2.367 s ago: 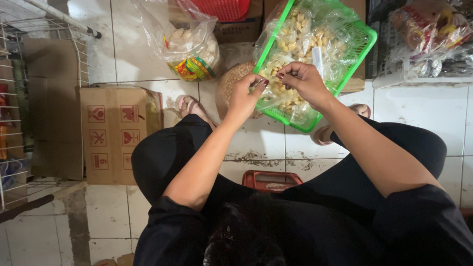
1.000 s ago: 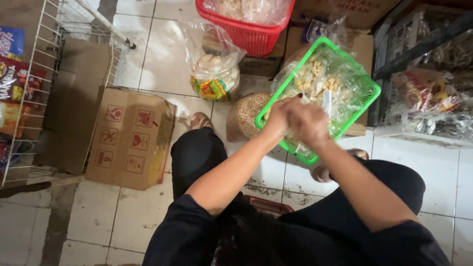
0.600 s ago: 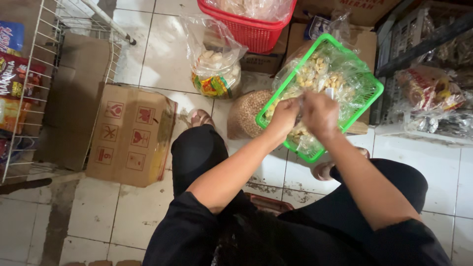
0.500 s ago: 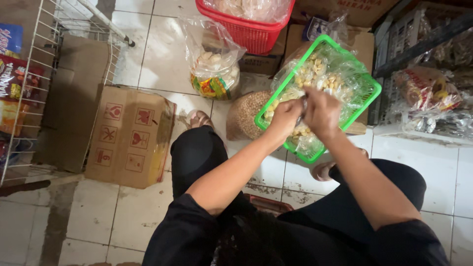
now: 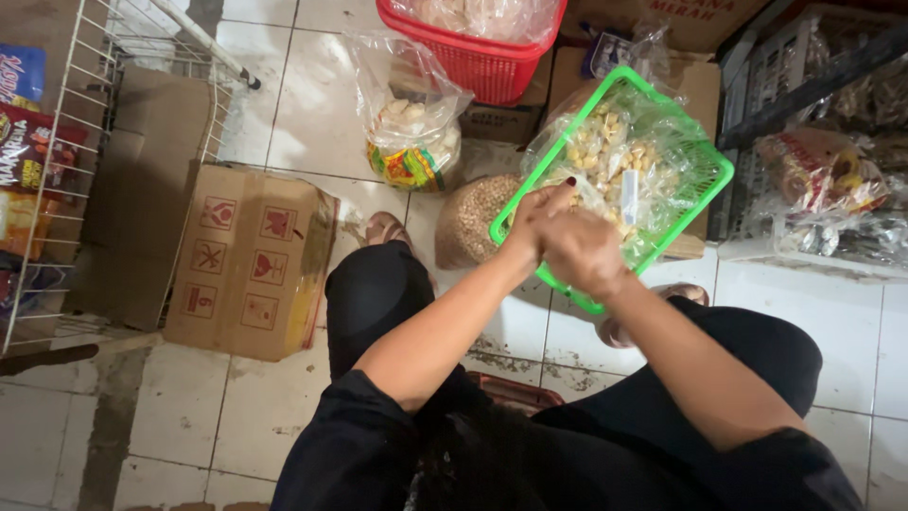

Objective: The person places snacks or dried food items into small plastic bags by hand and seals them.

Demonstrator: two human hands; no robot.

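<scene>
Seen from above, a seated person's left hand point(image 5: 534, 222) and right hand point(image 5: 584, 254) press together at the near edge of a bright green plastic basket point(image 5: 705, 189), fingers curled around a small clear plastic packet point(image 5: 629, 196); what exactly each hand pinches cannot be told. Half a second earlier the hands sat slightly higher over the basket; they have drawn a little toward the body since. The basket, full of clear bags of pale snacks point(image 5: 605, 142), tilts against cardboard boxes. Just beside it lies a clear bag of brown grains point(image 5: 468, 220), then a knotted clear bag of crackers point(image 5: 411, 142), a red plastic basket point(image 5: 473, 61), and a brown cardboard box point(image 5: 251, 260) on the white tiled floor point(image 5: 832, 331).
</scene>
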